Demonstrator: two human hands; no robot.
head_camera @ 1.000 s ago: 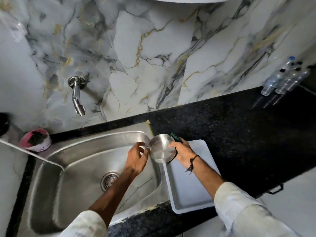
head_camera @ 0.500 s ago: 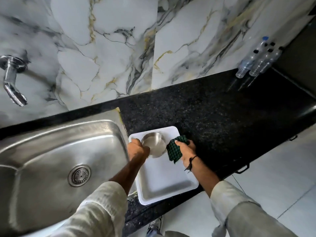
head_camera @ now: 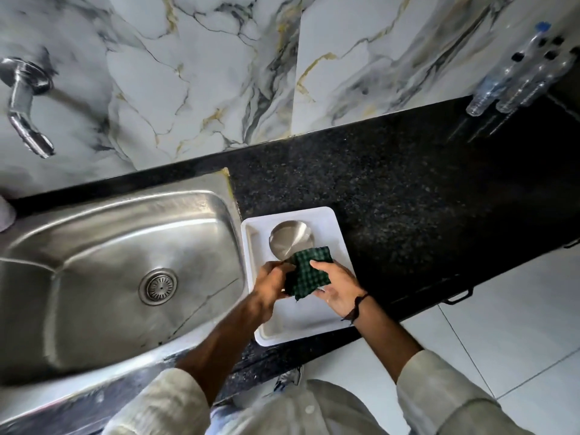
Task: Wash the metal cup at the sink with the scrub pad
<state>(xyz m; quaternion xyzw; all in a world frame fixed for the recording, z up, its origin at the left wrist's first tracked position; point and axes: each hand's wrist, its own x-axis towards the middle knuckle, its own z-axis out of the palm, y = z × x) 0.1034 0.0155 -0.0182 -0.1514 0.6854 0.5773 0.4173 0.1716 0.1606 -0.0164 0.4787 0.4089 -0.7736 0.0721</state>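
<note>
Over white tray: both hands pinching checked scrub pad, soft, floppy. Metal cup light, slick; best grabbed by rim.

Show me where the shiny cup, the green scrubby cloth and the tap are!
metal cup (head_camera: 290, 241): head view, on its shiny upturned base.
scrub pad (head_camera: 309, 271): head view, middle of the green checked cloth.
tap (head_camera: 23, 105): head view, on its chrome spout.

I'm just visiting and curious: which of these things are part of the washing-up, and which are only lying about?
Part of the job:
metal cup, on the white tray
green scrub pad, held by left hand and right hand
sink
tap

Just lying about:
plastic bottles at the counter's far end
</note>
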